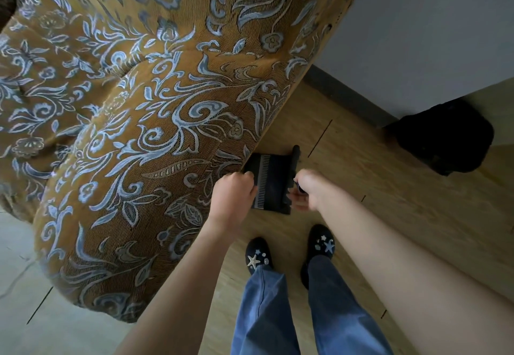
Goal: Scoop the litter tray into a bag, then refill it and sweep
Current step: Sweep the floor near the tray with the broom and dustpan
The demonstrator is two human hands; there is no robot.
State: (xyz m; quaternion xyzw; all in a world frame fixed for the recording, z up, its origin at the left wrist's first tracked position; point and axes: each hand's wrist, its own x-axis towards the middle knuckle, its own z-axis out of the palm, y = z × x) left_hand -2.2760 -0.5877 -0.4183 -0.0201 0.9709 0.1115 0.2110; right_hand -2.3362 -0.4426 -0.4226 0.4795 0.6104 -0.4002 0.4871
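**Both hands on the dustpan set beside the sofa**

Above the dark star-patterned slippers [258, 256], the left hand [233, 193] curls its fingers over the left edge of the black ribbed plastic dustpan set [271, 182]. The right hand [304, 190] grips the set's right side, probably the brush handle. The set sits low, just beside the ochre floral fabric sofa [139, 104]; the litter tray is out of view. If the brush pulls free with a jerk, the pan may tip or knock the sofa. Farther off by the wall stands a bulky black shape [445, 137], possibly the bag.
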